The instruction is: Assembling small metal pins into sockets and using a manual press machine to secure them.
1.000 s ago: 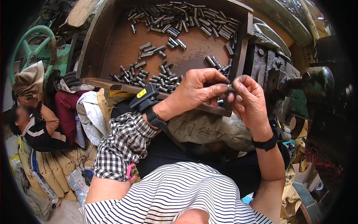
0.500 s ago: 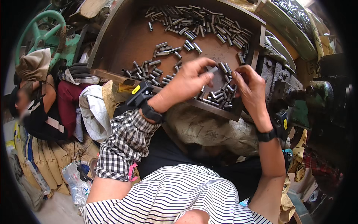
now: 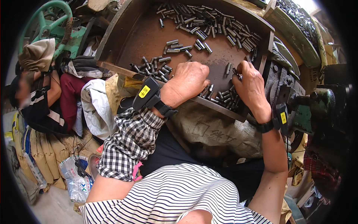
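A shallow wooden tray (image 3: 149, 35) in front of me holds many short metal tubes. My left hand (image 3: 188, 82) is curled with its knuckles up over the tray's near side, beside a small pile of tubes (image 3: 160, 69). Its fingertips are hidden beneath it. On the right, my right hand (image 3: 250, 84) is bent in a pinch above the near right corner. What its fingers hold, if anything, I cannot make out. A single tube (image 3: 228, 68) stands out just left of that hand's fingers, and a cluster of tubes (image 3: 225, 98) lies below, between both hands.
A large heap of tubes (image 3: 209, 24) fills the tray's far side. Dark machinery (image 3: 317, 104) stands close at the right; a green handwheel (image 3: 44, 28) is at the far left. Another person (image 3: 41, 97) sits at the left. A wooden trough (image 3: 298, 31) holds more metal parts.
My left hand has turned from open, blurred fingers to a curled, knuckles-up pose nearer the tray's left pile. My right hand's fingers have curled tighter. The whole view has shifted slightly.
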`<state>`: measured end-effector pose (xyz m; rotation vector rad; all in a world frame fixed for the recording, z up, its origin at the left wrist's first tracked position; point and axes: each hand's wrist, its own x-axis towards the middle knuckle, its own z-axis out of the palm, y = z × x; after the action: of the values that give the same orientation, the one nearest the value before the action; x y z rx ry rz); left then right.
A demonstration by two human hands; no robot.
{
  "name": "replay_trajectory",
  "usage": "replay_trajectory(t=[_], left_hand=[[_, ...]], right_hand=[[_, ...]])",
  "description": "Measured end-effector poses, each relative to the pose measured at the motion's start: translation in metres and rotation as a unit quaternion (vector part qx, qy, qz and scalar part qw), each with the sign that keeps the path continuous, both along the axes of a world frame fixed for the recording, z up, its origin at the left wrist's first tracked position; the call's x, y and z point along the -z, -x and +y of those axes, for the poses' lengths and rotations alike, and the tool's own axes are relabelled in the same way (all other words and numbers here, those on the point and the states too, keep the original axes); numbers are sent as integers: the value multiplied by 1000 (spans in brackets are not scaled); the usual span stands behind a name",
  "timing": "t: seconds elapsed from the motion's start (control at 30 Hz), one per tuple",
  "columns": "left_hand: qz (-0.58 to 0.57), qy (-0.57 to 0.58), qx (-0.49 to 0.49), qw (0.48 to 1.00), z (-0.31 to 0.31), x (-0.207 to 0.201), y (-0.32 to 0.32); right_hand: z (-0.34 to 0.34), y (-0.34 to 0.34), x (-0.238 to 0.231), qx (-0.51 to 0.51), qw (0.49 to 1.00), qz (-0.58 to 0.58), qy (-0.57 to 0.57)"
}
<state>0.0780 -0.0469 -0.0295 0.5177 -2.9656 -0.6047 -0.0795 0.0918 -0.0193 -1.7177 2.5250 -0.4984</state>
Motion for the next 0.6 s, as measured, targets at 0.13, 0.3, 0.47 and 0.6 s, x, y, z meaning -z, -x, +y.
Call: replay_trajectory(t=[0.13, 0.3, 0.47, 0.6], left_hand=[[-31, -7, 5, 999, 0, -5, 4], [-19, -2, 19, 1000, 1, -1, 2], [66, -142, 26, 987, 5, -6, 11], [16, -625, -65, 778, 13, -24, 23]], right_hand=[[28, -18, -15, 11, 989, -123, 87], [54, -34, -22, 99, 932, -332, 104], [56, -26, -33, 118, 757, -626, 145], [57, -25, -30, 160, 664, -698, 217]])
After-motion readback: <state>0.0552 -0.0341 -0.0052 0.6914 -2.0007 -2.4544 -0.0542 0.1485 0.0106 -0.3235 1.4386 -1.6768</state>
